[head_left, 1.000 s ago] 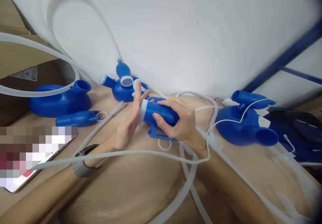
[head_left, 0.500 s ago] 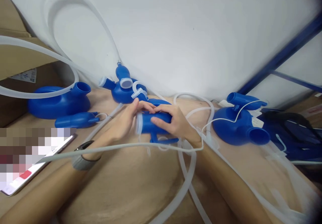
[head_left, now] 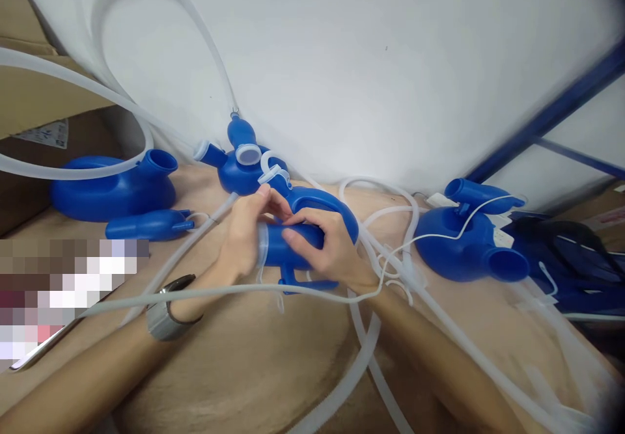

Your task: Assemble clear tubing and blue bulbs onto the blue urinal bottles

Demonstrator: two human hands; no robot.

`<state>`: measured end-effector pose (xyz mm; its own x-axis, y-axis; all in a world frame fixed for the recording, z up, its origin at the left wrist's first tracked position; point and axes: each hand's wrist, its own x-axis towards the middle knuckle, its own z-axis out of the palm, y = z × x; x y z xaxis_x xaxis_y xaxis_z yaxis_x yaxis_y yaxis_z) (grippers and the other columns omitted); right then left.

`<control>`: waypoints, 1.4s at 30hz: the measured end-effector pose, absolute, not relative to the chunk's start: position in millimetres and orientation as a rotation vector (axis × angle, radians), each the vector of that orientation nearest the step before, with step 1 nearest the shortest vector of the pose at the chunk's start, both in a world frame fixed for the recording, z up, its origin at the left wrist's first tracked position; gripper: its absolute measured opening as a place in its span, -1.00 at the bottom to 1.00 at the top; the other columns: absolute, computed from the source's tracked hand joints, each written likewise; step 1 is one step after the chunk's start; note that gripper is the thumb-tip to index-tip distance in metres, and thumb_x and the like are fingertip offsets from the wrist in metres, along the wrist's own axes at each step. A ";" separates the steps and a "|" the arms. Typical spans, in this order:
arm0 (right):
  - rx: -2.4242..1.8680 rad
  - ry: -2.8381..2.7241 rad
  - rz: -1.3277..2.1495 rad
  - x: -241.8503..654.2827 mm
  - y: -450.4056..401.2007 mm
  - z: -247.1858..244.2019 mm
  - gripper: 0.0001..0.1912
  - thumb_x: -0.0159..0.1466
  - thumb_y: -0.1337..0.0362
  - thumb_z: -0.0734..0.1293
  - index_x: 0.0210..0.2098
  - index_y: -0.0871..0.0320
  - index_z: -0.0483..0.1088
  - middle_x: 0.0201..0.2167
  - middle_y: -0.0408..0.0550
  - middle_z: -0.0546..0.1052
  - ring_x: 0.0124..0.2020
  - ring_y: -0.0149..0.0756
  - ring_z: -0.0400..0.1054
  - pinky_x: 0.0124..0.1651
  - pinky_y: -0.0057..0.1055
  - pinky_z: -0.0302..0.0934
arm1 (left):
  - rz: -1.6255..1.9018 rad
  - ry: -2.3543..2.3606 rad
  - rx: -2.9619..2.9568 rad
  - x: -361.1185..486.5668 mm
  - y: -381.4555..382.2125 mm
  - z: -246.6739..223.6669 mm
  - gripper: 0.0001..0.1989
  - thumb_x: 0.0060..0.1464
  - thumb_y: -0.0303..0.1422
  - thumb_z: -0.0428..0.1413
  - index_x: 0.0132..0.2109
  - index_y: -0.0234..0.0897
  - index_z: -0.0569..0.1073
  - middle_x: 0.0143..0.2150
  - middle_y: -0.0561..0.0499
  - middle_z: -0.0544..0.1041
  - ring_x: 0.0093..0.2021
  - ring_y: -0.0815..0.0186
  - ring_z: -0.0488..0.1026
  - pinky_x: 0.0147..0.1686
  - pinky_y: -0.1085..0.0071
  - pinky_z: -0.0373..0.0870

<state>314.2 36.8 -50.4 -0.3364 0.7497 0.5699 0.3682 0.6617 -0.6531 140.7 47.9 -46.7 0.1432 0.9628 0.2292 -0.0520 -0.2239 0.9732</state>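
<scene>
A blue plastic tube-shaped piece [head_left: 278,245] is held level above the table's middle, a translucent white cap [head_left: 263,242] on its left end. My right hand [head_left: 332,245] wraps around the blue tube, thumb across its front. My left hand [head_left: 244,235] presses against the capped end, its fingers curled over the top and partly hidden. A thin blue prong [head_left: 312,286] sticks out below the tube. Just behind my hands lies a blue jug [head_left: 347,216] with a loop handle. A white clip-like stopper [head_left: 276,177] is beside it.
Another blue jug [head_left: 239,174] with a hose stands against the wall. To the left are a third jug [head_left: 112,193], a loose blue tube piece [head_left: 146,226] and a phone [head_left: 43,349]. A jug [head_left: 454,245] sits right. Clear hoses [head_left: 361,356] and a white cable [head_left: 234,289] cross the table.
The blue tube has shifted slightly left and down, exposing more of the jug behind. My left hand has closed in over the capped end. The view has moved slightly.
</scene>
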 end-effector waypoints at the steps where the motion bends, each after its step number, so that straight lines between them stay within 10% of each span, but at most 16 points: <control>1: -0.878 -1.955 0.544 314.1 38.5 -52.2 -0.80 0.38 0.11 0.39 -0.25 0.09 0.56 -0.23 -0.07 0.72 -0.22 -0.21 0.62 -0.05 -0.28 0.45 | 1.273 0.972 1.434 140.8 49.4 -49.2 -0.44 0.35 0.09 -0.11 -0.36 -0.21 0.50 -0.27 -0.08 0.59 -0.21 0.12 0.53 -0.15 0.21 0.48; 8: -0.952 -1.847 0.846 320.1 63.2 -70.0 -0.72 0.40 0.07 0.37 -0.29 0.14 0.57 -0.27 -0.09 0.68 -0.19 -0.24 0.57 -0.03 -0.32 0.39 | 1.081 1.022 1.644 132.9 75.1 -59.7 -0.56 0.38 -0.05 -0.07 -0.27 -0.23 0.52 -0.19 -0.06 0.63 -0.09 0.08 0.56 0.10 0.13 0.46; 12: -0.968 -1.757 0.939 330.4 75.4 -69.9 -0.67 0.36 0.01 0.37 -0.33 0.12 0.58 -0.28 -0.10 0.67 -0.17 -0.21 0.54 -0.02 -0.31 0.36 | 0.760 0.777 2.073 107.9 87.7 -45.2 -0.59 0.37 -0.02 0.12 0.22 -0.06 0.55 0.27 0.00 0.56 0.29 0.01 0.46 0.34 0.08 0.36; 15: -0.958 -1.732 0.984 336.7 78.4 -64.5 -0.65 0.35 -0.01 0.37 -0.36 0.11 0.60 -0.31 -0.12 0.65 -0.19 -0.20 0.51 -0.03 -0.30 0.34 | 0.600 0.524 2.299 90.8 90.1 -33.6 -0.26 0.20 -0.07 0.37 0.45 0.14 0.36 0.53 -0.02 0.31 0.53 -0.06 0.21 0.49 -0.01 0.21; 23: -0.927 -1.644 1.108 332.0 78.5 -64.3 -0.69 0.37 -0.02 0.39 -0.27 0.07 0.64 -0.15 -0.09 0.69 0.01 -0.14 0.56 0.18 -0.24 0.34 | 0.719 0.455 2.406 96.0 82.3 -25.2 -0.83 0.26 -0.23 0.34 -0.02 -0.03 0.71 0.48 -0.05 0.38 0.41 -0.01 0.41 0.43 0.06 0.37; 31: -0.820 -1.635 0.727 336.3 67.4 -53.0 -0.64 0.48 -0.04 0.31 -0.19 0.08 0.57 -0.19 -0.06 0.66 -0.13 -0.24 0.54 0.02 -0.27 0.40 | 0.870 0.736 2.265 85.7 90.3 -26.0 -0.78 0.31 -0.08 0.27 -0.01 -0.03 0.68 0.32 -0.06 0.55 0.26 0.06 0.53 0.13 0.19 0.57; 42: -0.806 -2.014 0.645 333.8 51.9 -41.7 -0.76 0.51 0.15 0.31 0.12 0.05 0.45 -0.09 -0.06 0.60 -0.13 -0.24 0.50 0.02 -0.26 0.39 | 0.893 0.971 2.214 94.5 69.7 -8.7 -0.57 0.39 0.05 0.07 -0.24 -0.16 0.56 0.30 -0.08 0.51 0.31 -0.01 0.45 0.35 -0.04 0.36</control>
<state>333.8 51.9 -41.7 -0.4304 0.7387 0.5187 0.3001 0.6591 -0.6896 94.5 69.7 -8.7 0.5164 0.7825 0.3478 0.4120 -0.5832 0.7001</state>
